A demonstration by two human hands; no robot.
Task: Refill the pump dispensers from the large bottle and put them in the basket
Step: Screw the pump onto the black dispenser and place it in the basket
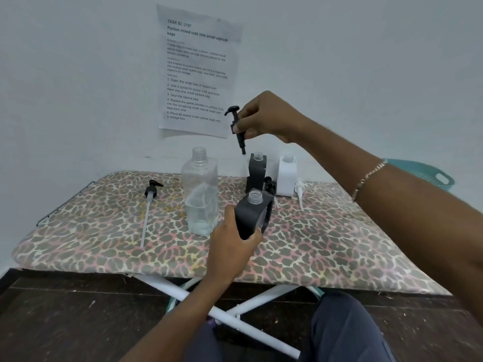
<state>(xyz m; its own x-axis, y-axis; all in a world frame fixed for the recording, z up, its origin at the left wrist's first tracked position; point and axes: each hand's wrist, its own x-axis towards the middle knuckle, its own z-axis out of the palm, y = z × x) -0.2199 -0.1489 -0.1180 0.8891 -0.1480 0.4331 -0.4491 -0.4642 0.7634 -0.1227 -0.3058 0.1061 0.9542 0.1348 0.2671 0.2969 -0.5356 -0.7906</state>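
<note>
My left hand (232, 244) grips a black square dispenser bottle (252, 215), uncapped and tilted, just above the leopard-print board (104, 231). My right hand (264, 117) holds a black pump head (236, 126) in the air, above and behind that bottle, its tube end pointing down. The large clear bottle (200, 189) stands open to the left of my left hand, with a little liquid at its bottom. A second black dispenser bottle (256, 171) and a white one (287, 175) stand uncapped at the back.
A black pump with a long tube (150, 202) lies on the board's left. A white pump (299, 189) and another black pump (270, 185) lie near the back bottles. A teal basket (428, 173) sits beyond the right side. A paper sheet (196, 71) hangs on the wall.
</note>
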